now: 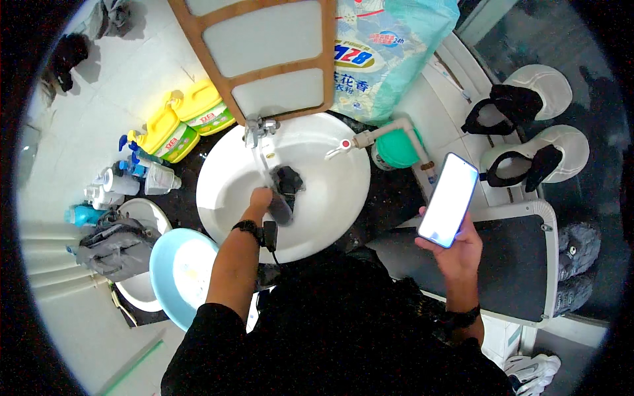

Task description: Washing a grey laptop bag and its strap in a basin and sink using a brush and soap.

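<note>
Over the white washbasin (pixel 332 198), my left hand (pixel 261 198) is closed at the end of a dark elongated thing, perhaps a shoe or a brush, beneath the chrome faucet (pixel 255 131). Water seems to run from the faucet past my fingers. A black wet item, possibly cloth (pixel 289 180), lies against it in the basin; where one ends and the other starts is hard to tell. On the right, my right hand (pixel 453 242) holds a smartphone (pixel 448 200) with its bright screen facing up.
Yellow detergent jugs (pixel 171 131) and bottles stand left of the basin, beside a light blue plastic basin (pixel 161 277). Behind are a wooden-framed panel (pixel 282 59) and a laundry powder bag (pixel 391 74). A pipe with a valve (pixel 391 129), a green-lidded tub (pixel 398 148) and pale shoes (pixel 545 94) are at right.
</note>
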A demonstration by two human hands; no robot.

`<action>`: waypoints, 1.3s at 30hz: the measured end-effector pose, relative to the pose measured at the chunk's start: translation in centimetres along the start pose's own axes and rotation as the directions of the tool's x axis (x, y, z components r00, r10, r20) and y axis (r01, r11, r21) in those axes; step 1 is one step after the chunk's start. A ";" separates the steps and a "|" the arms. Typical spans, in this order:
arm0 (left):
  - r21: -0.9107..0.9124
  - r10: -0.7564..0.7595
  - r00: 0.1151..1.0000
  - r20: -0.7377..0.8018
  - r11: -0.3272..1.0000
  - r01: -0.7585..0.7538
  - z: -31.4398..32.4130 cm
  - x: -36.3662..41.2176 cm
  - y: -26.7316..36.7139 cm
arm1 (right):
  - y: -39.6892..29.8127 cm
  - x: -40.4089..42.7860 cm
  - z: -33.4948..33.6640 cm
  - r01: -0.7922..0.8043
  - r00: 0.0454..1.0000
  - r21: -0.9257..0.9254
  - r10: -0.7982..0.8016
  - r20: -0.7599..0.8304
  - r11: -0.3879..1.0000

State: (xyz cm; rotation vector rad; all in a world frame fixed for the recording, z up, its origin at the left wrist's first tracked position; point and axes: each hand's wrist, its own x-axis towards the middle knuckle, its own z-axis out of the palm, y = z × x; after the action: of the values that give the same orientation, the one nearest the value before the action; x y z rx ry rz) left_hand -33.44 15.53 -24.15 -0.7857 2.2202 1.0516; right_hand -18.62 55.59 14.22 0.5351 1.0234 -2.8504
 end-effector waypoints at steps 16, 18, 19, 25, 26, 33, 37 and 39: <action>-0.212 -0.006 0.999 -0.043 0.977 -0.003 -0.2 -2.2 1.4 | -0.6 2.3 -1.6 -0.036 0.994 -0.052 0.041 0.099 0.998; -0.235 -0.022 0.998 -0.057 0.972 0.008 -0.1 -1.9 1.4 | -0.6 2.7 -2.2 -0.030 0.980 -0.028 0.035 0.198 0.999; -0.223 -0.013 0.999 -0.032 0.975 0.005 -0.2 -1.4 0.9 | -0.6 2.8 -1.9 -0.034 0.978 -0.030 0.040 0.203 0.999; 0.366 0.198 0.979 -0.059 0.916 -0.163 0.5 1.5 -3.4 | 0.2 4.7 -1.4 -0.230 0.927 0.308 0.111 0.359 0.923; 0.404 0.083 0.981 -0.175 0.915 -0.006 0.9 1.4 -4.2 | 0.1 5.1 -0.7 -0.171 0.940 0.232 0.088 0.330 0.958; 0.062 -0.168 0.982 -0.080 0.983 0.173 1.2 -5.7 3.4 | -3.3 8.2 2.1 0.498 0.829 -0.573 -0.551 0.095 0.651; 0.164 -0.178 0.965 -0.191 0.964 0.210 2.7 -5.8 3.5 | -3.6 13.4 5.6 0.233 0.969 -0.176 -0.243 -0.034 0.956; 0.105 -0.233 0.956 -0.176 0.961 0.254 3.2 -6.0 4.4 | -4.8 16.9 6.0 0.092 0.983 0.073 -0.103 0.151 0.993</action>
State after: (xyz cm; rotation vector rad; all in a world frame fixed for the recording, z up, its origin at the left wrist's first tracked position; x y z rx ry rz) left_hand -31.75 21.97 -19.61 -1.0897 2.2262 0.7424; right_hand -37.09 56.49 15.61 0.2695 0.9590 -2.9634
